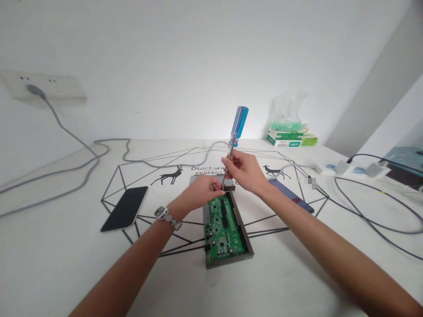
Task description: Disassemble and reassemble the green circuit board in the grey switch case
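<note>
A screwdriver (240,123) with a clear blue handle stands nearly upright, its tip pointing down. My right hand (243,168) is closed, thumb and fingers pinching the metal shaft below the handle. Beside the tip, my left hand (209,190) is closed with its fingertips pressed together; what they grip, if anything, is too small to make out. Both hands are over the far end of a grey metal casing (249,246) on the table. Inside the casing lies a green circuit board (220,235) with black chips and connectors. My hands partly cover its far end.
On the white table (158,281), a black-screened phone (125,209) lies left and a dark blue phone (292,196) right, partly behind my right forearm. Green boxes (284,137) with a plastic bag stand at the back. A power strip (350,168) and cables are on the right.
</note>
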Tool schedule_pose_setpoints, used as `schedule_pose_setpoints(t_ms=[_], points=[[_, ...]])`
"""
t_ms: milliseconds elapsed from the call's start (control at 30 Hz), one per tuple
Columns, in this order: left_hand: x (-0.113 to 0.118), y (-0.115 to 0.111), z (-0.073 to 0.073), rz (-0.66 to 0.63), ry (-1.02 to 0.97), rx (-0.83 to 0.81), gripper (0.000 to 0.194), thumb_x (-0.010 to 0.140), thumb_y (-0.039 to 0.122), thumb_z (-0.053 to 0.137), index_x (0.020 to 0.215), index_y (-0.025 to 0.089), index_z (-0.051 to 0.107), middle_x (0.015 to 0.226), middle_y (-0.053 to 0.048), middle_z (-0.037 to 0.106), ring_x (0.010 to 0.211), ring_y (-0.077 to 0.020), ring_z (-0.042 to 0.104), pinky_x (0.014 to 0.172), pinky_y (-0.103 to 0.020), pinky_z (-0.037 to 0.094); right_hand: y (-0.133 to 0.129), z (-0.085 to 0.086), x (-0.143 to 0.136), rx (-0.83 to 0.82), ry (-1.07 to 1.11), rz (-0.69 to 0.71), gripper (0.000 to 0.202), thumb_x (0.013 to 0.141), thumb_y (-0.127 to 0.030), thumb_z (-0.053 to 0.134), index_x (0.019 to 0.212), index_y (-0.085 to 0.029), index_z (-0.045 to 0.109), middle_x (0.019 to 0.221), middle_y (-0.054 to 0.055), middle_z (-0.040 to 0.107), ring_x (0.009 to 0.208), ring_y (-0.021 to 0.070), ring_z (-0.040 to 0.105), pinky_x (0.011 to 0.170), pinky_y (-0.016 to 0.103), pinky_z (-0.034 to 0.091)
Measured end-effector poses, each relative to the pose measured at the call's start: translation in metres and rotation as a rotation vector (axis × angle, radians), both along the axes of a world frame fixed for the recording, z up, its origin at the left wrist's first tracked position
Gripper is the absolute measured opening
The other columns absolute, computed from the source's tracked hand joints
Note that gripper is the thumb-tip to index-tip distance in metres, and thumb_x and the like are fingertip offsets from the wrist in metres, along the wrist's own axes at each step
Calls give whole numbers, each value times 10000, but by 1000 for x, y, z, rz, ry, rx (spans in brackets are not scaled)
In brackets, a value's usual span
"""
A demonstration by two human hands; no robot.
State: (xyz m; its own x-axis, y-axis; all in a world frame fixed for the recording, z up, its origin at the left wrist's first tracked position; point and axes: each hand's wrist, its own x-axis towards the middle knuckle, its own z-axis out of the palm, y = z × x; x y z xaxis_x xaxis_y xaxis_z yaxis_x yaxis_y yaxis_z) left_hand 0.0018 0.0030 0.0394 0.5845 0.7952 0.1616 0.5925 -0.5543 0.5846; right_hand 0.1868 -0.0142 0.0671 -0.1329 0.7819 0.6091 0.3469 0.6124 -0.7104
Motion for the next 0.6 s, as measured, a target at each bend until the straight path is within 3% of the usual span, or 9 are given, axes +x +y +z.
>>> schedule_pose_setpoints(t_ms=[133,400,600], points=[[13,4,5,-76,-97,4,271,837,421,683,856,150,692,786,-27,699,733,-169,625,665,-270,465,2,-4,8,32,-77,-39,364,937,-431,585,649,-226,499,549,-18,608,511,146,578,519,256,410],[19,2,-32,0,-290,120,220,901,363,633,851,167,721,839,-28,736,784,-175,650,705,-271,477,2,-24,13,-17,-144,-66,361,946,-453,578,685,-213,510,591,-3,632,557,148,590,557,246,406],[18,0,-40,19,-276,188,189,912,331,626,845,180,718,850,-27,737,800,-183,652,730,-287,465,-1,-30,9,-10,-181,-87,379,958,-466,556,684,-215,486,595,2,626,561,151,595,564,247,407]])
